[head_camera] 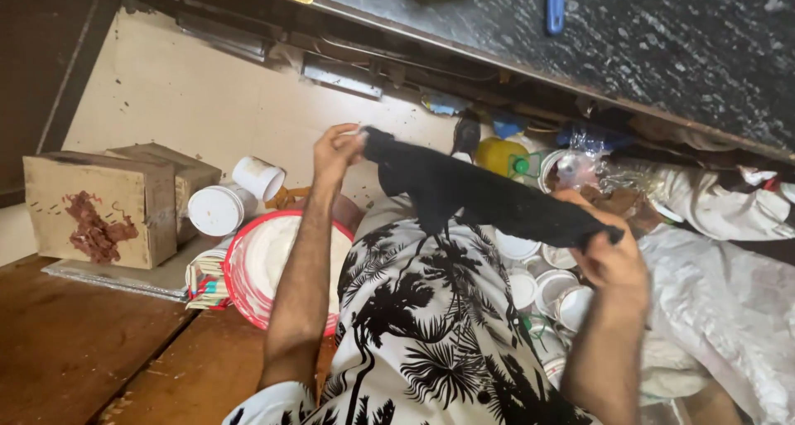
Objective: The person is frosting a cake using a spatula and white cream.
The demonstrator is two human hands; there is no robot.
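Note:
My left hand (334, 149) pinches one end of a black cloth (484, 195) near the pale wall. My right hand (614, 259) grips the cloth's other end, lower and to the right. The black cloth hangs stretched between both hands. Beneath it lies a white garment with black palm-tree print (431, 334), spread over a heap of things.
A red-rimmed white round lid or plate (261, 264) leans at left beside white cylindrical containers (217, 210) and a worn wooden box (99, 210). Several white cups (551, 297), a yellow bottle (499, 156) and white plastic sheeting (729, 301) lie right. A dark stone counter (654, 44) overhangs.

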